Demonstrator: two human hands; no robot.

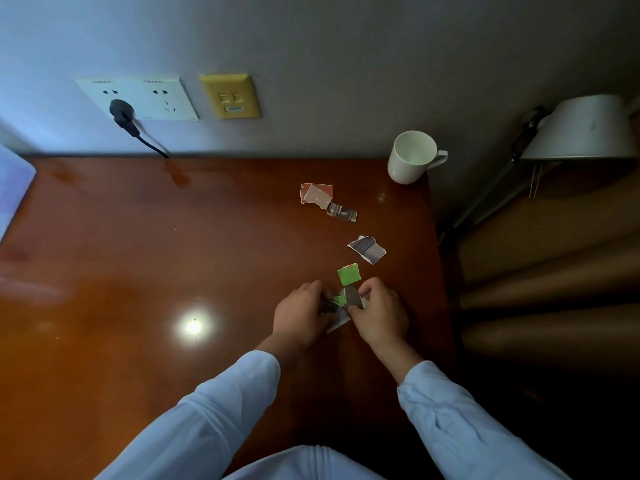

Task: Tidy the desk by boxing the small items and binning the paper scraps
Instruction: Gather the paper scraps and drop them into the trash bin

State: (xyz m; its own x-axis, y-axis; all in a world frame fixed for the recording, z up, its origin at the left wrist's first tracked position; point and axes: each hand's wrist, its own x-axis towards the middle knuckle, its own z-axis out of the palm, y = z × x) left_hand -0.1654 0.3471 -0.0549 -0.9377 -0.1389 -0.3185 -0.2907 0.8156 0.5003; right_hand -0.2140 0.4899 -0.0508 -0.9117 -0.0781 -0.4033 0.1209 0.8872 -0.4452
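Scrap bundle (341, 304): pinched by left grip (301, 315) and right grip (381, 317) together, fingers curled round it. Green scrap (349, 274): loose on surface (173, 254) at 12 o'clock, just beyond, nearer right grip.

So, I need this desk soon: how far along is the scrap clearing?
Partway. In hand: left hand and right hand both grip gathered scraps. Remaining: the green scrap, grey scrap, red scrap and dark scrap lie loose on the desk. Done: cannot tell; no box or bin in view.
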